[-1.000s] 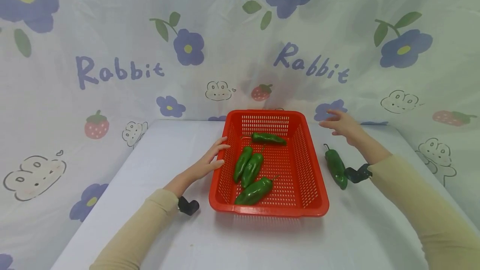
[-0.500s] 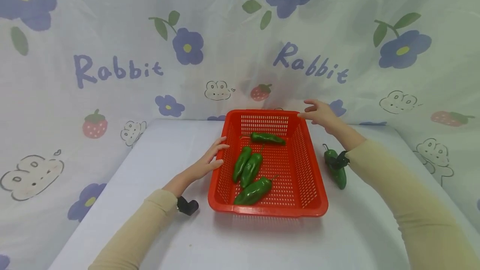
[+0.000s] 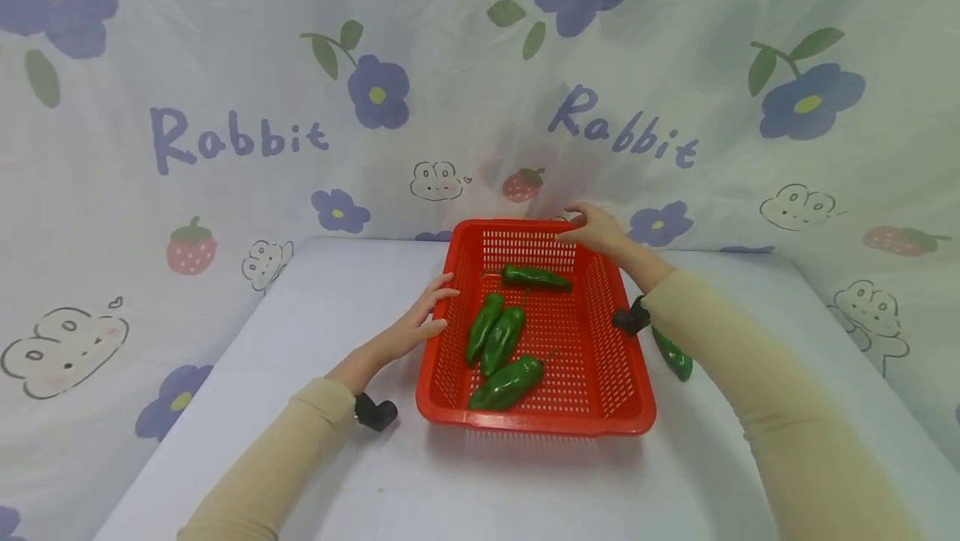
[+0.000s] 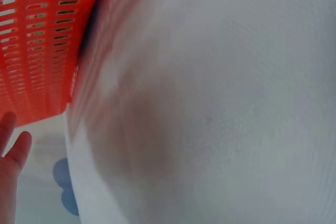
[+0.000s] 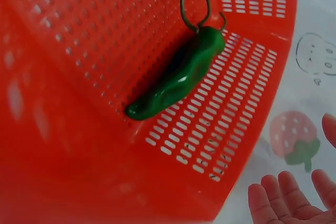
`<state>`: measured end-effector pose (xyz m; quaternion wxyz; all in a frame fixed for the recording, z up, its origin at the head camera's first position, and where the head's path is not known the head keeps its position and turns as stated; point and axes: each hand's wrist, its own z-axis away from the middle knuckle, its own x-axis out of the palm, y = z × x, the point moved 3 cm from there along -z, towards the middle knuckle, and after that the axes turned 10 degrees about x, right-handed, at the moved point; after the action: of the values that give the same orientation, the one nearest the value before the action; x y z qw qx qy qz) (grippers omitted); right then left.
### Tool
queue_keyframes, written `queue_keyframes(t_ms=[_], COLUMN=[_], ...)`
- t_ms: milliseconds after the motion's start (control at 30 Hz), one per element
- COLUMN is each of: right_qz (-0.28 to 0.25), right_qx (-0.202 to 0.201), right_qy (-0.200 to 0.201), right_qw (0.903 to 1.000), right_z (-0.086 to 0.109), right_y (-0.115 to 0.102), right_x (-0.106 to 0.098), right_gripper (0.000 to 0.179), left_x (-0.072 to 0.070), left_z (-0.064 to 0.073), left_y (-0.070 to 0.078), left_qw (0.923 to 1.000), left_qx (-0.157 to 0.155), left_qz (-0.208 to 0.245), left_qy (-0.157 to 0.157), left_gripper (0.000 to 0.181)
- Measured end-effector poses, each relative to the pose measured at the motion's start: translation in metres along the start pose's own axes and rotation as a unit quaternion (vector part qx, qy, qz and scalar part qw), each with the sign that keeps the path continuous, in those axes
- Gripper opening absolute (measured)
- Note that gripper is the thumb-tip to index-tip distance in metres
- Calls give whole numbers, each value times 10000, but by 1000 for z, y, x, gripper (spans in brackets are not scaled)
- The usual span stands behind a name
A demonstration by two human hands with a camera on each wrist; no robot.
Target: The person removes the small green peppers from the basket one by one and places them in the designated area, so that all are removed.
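A red plastic basket [image 3: 536, 422] with slotted walls stands on the white table. Several green peppers lie inside it: one pepper [image 3: 536, 277] along the far wall, a pair side by side at the left, another pepper [image 3: 507, 383] near the front. My left hand [image 3: 408, 331] is at the basket's left rim, fingers extended against it. Over the far right corner hovers my right hand [image 3: 600, 234], its fingers spread and holding nothing. One more pepper [image 3: 675, 358] lies on the table right of the basket, partly hidden by my right forearm.
Behind the table [image 3: 360, 274] hangs a white cloth [image 3: 480, 91] printed with flowers, strawberries and rabbits, close to the basket's far wall. A dark wrist camera [image 3: 632, 318] hangs from my right wrist over the basket's right rim.
My right hand has moved left from beyond the loose pepper to the basket's far right corner. The left hand, the basket and the peppers have stayed put.
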<state>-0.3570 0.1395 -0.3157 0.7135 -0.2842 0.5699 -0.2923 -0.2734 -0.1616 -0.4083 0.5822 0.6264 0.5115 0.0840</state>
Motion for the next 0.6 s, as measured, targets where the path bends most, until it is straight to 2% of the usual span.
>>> queue_keyframes(t_ms=[100, 233, 367, 467, 600], right_qz=[13, -77, 59, 342, 579], right_qx=[-82, -208, -253, -300, -349], right_qy=[-10, -76, -103, -111, -60], right_qw=[10000, 9997, 9996, 9989, 9977], right_z=[-4, -7, -10, -11, -17], right_y=[-4, -10, -12, -13, -10], right_x=[8, 21, 37, 50, 65], right_gripper=[65, 64, 62, 60, 58], left_x=[0, -2, -2, -1, -1], left_z=[0, 0, 0, -1, -2], left_y=[-7, -8, -6, 6, 11], left_qw=[10000, 9997, 9996, 9996, 9997], left_qx=[91, 245, 282, 251, 248], left_qz=[-30, 10, -40, -83, -76], left_qy=[10, 18, -10, -50, -46], left_gripper=[50, 50, 48, 48, 48])
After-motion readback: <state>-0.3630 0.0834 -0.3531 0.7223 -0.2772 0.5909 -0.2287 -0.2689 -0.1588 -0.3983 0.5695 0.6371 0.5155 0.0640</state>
